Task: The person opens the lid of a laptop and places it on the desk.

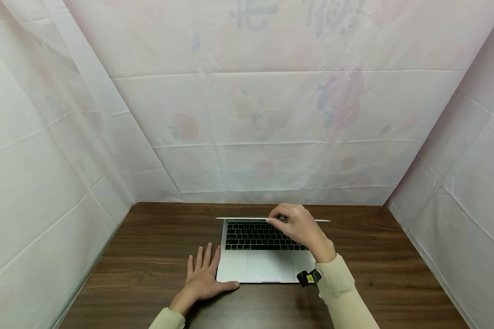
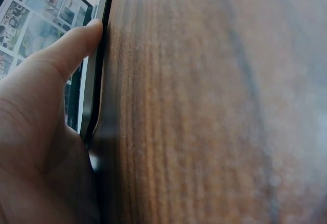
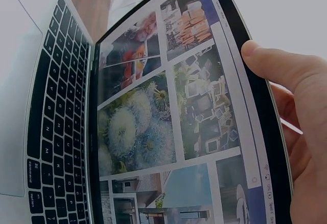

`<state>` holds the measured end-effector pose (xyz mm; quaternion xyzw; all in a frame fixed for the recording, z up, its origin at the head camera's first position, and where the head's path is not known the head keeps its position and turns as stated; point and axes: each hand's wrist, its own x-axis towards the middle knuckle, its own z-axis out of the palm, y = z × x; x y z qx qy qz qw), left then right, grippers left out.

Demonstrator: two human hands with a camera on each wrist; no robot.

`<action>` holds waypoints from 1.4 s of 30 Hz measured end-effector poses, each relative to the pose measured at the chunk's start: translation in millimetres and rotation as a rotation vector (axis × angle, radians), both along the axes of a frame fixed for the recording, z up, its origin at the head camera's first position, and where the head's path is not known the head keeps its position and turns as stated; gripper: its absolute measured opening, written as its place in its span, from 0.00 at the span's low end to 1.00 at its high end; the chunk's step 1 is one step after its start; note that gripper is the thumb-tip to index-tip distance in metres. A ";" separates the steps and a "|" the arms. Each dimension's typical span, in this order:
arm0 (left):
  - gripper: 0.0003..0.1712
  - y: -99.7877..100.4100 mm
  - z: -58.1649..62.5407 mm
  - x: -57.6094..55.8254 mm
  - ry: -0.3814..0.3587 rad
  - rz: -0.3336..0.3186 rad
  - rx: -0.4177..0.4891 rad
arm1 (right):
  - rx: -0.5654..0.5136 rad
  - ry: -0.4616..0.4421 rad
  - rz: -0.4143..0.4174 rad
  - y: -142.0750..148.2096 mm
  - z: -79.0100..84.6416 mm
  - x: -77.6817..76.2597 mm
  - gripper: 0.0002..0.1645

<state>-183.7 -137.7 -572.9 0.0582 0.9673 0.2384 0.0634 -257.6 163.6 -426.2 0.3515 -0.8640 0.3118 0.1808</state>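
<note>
A silver laptop [image 1: 269,266] with black keys lies open on the wooden table. Its screen [image 3: 204,106] is lit and shows rows of photos under a blue bar; in the head view the lid stands nearly edge-on. My right hand [image 1: 298,224] pinches the lid's top edge, thumb [image 3: 263,60] on the screen side and fingers behind it. My left hand [image 1: 203,276] lies flat and spread at the laptop's front left corner. Its thumb [image 2: 76,45] rests along the front edge of the base, the other fingers beside the left side.
The brown table [image 1: 148,256] extends to both sides of the laptop. A pale printed sheet [image 1: 271,114] hangs behind its far edge, and white sheets [image 1: 45,160] hang at the left and right. A black device with a yellow mark [image 1: 309,278] sits at the right wrist.
</note>
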 end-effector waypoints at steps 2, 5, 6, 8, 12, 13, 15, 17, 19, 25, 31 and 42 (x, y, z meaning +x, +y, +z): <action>0.78 0.1 1.7 0.8 -0.003 0.000 0.000 | 0.001 0.007 0.001 -0.2 0.4 -0.9 0.03; 0.78 0.2 5.3 2.3 -0.007 -0.007 0.005 | 0.007 0.036 -0.004 -0.6 1.1 -2.4 0.03; 0.78 0.3 6.5 2.8 -0.004 -0.010 0.012 | 0.011 0.047 -0.008 -0.7 1.2 -3.0 0.03; 0.78 0.6 7.9 3.3 -0.003 -0.016 0.017 | 0.014 0.068 -0.014 -0.8 1.4 -4.1 0.03; 0.78 1.5 5.5 2.2 -0.012 -0.010 0.001 | 0.008 0.102 -0.018 -1.2 1.8 -5.8 0.03; 0.78 1.8 4.3 1.8 -0.013 -0.005 -0.007 | 0.006 0.108 -0.015 -1.4 2.1 -6.0 0.04; 0.78 2.1 2.2 1.1 -0.013 0.001 -0.012 | 0.003 0.120 -0.011 -1.8 2.6 -6.6 0.04; 0.78 2.2 0.8 0.9 -0.003 0.003 -0.006 | 0.003 0.123 -0.010 -2.0 3.3 -7.0 0.04; 0.78 2.2 0.2 0.8 0.001 0.004 -0.001 | 0.005 0.118 -0.011 -1.9 4.0 -7.5 0.04; 0.78 2.2 2.0 1.1 -0.016 0.006 -0.003 | 0.007 0.096 -0.012 -1.8 5.8 -9.8 0.03; 0.79 1.7 2.2 2.1 -0.015 0.006 -0.003 | -0.001 0.069 -0.005 -1.5 6.8 -12.1 0.03; 0.78 0.3 -2.1 -0.2 -0.009 0.010 -0.012 | -0.019 0.048 0.034 -0.7 9.7 -21.1 0.03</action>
